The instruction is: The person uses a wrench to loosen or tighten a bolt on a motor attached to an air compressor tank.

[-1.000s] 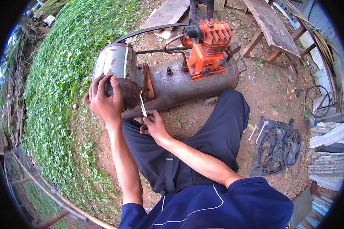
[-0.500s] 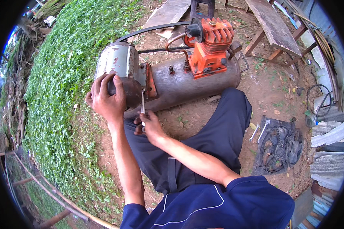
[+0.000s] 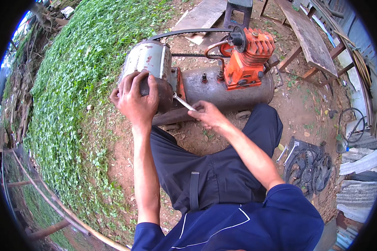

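An air compressor lies across the ground in front of me, with a brown metal tank (image 3: 209, 85), an orange finned pump (image 3: 249, 58) on the right and a worn grey motor (image 3: 145, 60) on the left. A black drive belt (image 3: 192, 31) runs between motor and pump. My left hand (image 3: 136, 98) rests on the dark near end of the motor, fingers spread over it. In my right hand (image 3: 209, 113) is a silver wrench (image 3: 183, 101), slanting up to the left. Its far end meets the motor's base beside the orange bracket (image 3: 180, 85).
Two wrenches (image 3: 290, 152) lie on the ground at right, beside a dark sheet bearing a black pulley wheel (image 3: 303, 167). A wooden bench (image 3: 308, 42) and a dark plastic stool (image 3: 238, 12) stand at the back. Grass (image 3: 71, 92) covers the left; corrugated sheets (image 3: 356, 192) lie far right.
My right hand has swung the wrench's handle to the right, from nearly upright to slanting. The left hand stays on the motor. The whole view has shifted slightly.
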`<action>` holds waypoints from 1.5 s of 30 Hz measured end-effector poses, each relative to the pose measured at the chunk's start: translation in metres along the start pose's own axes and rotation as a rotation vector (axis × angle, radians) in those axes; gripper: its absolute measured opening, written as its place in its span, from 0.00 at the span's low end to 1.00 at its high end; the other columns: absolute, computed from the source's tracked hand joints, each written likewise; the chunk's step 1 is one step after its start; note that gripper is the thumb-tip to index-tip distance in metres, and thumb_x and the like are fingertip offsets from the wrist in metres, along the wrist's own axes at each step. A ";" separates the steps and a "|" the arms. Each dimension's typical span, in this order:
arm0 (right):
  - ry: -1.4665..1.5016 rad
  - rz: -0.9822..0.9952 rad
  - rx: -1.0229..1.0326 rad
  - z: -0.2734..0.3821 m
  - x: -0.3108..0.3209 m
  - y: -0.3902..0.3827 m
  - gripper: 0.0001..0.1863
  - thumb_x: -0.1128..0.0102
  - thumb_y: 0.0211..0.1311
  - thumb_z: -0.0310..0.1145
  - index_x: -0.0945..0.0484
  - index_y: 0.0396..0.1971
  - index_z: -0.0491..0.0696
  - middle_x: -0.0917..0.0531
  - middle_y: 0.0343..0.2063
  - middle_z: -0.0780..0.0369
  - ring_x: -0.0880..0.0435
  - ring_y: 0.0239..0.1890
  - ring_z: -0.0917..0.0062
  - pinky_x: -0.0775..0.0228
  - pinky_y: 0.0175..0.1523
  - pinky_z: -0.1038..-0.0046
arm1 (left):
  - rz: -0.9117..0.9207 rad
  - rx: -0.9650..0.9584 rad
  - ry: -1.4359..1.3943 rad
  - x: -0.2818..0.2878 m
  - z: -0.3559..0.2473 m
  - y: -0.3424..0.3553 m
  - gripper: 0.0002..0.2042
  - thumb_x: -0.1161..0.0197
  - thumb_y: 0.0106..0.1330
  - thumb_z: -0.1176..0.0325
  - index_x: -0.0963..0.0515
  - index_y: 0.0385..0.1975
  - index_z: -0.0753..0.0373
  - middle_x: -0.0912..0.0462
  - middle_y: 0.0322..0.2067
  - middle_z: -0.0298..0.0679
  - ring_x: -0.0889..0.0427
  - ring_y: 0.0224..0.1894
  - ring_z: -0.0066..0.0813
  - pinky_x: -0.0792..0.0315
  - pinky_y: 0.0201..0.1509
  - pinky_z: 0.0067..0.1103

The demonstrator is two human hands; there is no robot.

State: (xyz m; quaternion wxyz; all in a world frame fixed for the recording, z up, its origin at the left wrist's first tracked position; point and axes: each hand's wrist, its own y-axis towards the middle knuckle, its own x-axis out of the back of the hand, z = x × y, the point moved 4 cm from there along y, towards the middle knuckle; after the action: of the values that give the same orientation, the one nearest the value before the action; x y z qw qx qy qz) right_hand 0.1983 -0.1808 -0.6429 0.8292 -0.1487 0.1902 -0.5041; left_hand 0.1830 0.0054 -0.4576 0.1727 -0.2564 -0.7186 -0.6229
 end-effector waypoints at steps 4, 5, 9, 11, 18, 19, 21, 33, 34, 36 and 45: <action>-0.817 -0.255 0.445 0.051 0.029 0.007 0.17 0.30 0.54 0.43 0.19 0.35 0.45 0.18 0.22 0.59 0.18 0.26 0.66 0.27 0.35 0.64 | 0.001 0.008 0.006 0.001 0.004 -0.001 0.07 0.35 0.61 0.59 0.15 0.36 0.50 0.16 0.40 0.29 0.19 0.46 0.27 0.41 0.55 0.27; -0.943 -0.321 0.631 0.059 0.031 0.006 0.17 0.30 0.54 0.44 0.19 0.35 0.46 0.17 0.24 0.58 0.17 0.28 0.61 0.27 0.35 0.62 | 0.003 0.013 0.005 0.001 0.003 -0.001 0.07 0.35 0.61 0.59 0.15 0.36 0.49 0.16 0.40 0.29 0.19 0.46 0.27 0.41 0.55 0.27; -1.346 -0.469 0.928 0.071 0.033 0.009 0.12 0.32 0.53 0.43 0.18 0.32 0.51 0.20 0.30 0.63 0.21 0.42 0.66 0.32 0.46 0.62 | -0.008 0.011 0.001 0.000 0.004 -0.002 0.07 0.35 0.60 0.59 0.16 0.36 0.49 0.16 0.40 0.28 0.19 0.46 0.26 0.40 0.54 0.28; -1.424 -0.527 1.020 0.078 0.038 0.018 0.10 0.33 0.52 0.43 0.18 0.29 0.54 0.22 0.30 0.65 0.23 0.44 0.70 0.34 0.48 0.62 | -0.012 0.011 0.009 0.000 0.004 -0.001 0.07 0.35 0.60 0.59 0.16 0.36 0.49 0.16 0.40 0.28 0.19 0.46 0.26 0.40 0.54 0.28; -1.493 -0.403 1.155 0.099 0.058 0.066 0.09 0.35 0.53 0.43 0.16 0.28 0.54 0.19 0.31 0.65 0.20 0.44 0.69 0.25 0.47 0.64 | -0.040 0.011 0.005 0.000 0.004 0.000 0.07 0.35 0.60 0.59 0.16 0.35 0.49 0.16 0.39 0.27 0.19 0.45 0.26 0.41 0.54 0.28; -1.512 -0.373 1.140 0.101 0.058 0.071 0.10 0.34 0.52 0.43 0.16 0.30 0.54 0.19 0.32 0.65 0.20 0.43 0.70 0.25 0.46 0.65 | -0.037 0.014 0.000 -0.001 0.004 -0.001 0.07 0.35 0.60 0.59 0.16 0.35 0.49 0.16 0.39 0.27 0.19 0.45 0.26 0.41 0.54 0.28; -1.552 -0.317 1.106 0.105 0.061 0.081 0.12 0.34 0.52 0.43 0.15 0.32 0.53 0.19 0.33 0.66 0.20 0.42 0.71 0.25 0.44 0.67 | -0.041 0.009 -0.005 -0.002 0.004 0.000 0.07 0.35 0.60 0.59 0.16 0.35 0.49 0.16 0.39 0.27 0.19 0.45 0.26 0.41 0.54 0.28; -1.469 -0.373 1.151 0.120 0.042 0.036 0.07 0.44 0.57 0.32 0.22 0.33 0.48 0.21 0.32 0.59 0.18 0.42 0.64 0.22 0.41 0.63 | -0.022 0.014 -0.012 -0.003 0.002 -0.002 0.06 0.35 0.62 0.59 0.15 0.35 0.49 0.15 0.39 0.28 0.19 0.45 0.27 0.40 0.53 0.27; -1.473 -0.398 1.064 0.113 0.042 0.026 0.12 0.33 0.52 0.33 0.23 0.35 0.46 0.23 0.35 0.58 0.20 0.42 0.63 0.24 0.42 0.61 | -0.018 0.008 -0.004 -0.003 0.002 -0.002 0.07 0.36 0.62 0.59 0.15 0.36 0.49 0.15 0.39 0.28 0.19 0.45 0.27 0.40 0.54 0.27; -1.290 -0.450 0.945 0.105 0.036 -0.001 0.11 0.35 0.54 0.35 0.21 0.35 0.47 0.20 0.33 0.57 0.19 0.41 0.61 0.25 0.44 0.60 | -0.013 0.012 0.009 -0.001 0.005 -0.003 0.07 0.35 0.62 0.59 0.15 0.36 0.49 0.15 0.40 0.29 0.19 0.46 0.27 0.41 0.54 0.27; -0.413 -0.328 0.302 0.011 0.007 -0.031 0.12 0.39 0.63 0.37 0.23 0.38 0.44 0.17 0.29 0.52 0.15 0.34 0.61 0.27 0.39 0.62 | -0.003 0.013 0.046 -0.003 0.003 -0.004 0.07 0.36 0.63 0.59 0.15 0.36 0.50 0.15 0.40 0.28 0.19 0.46 0.25 0.42 0.54 0.25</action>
State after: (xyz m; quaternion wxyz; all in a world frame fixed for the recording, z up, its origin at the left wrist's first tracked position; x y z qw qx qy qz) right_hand 0.1819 -0.2002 -0.6204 0.7706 -0.1517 -0.0864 -0.6129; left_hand 0.1836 0.0071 -0.4627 0.1899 -0.2396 -0.7188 -0.6243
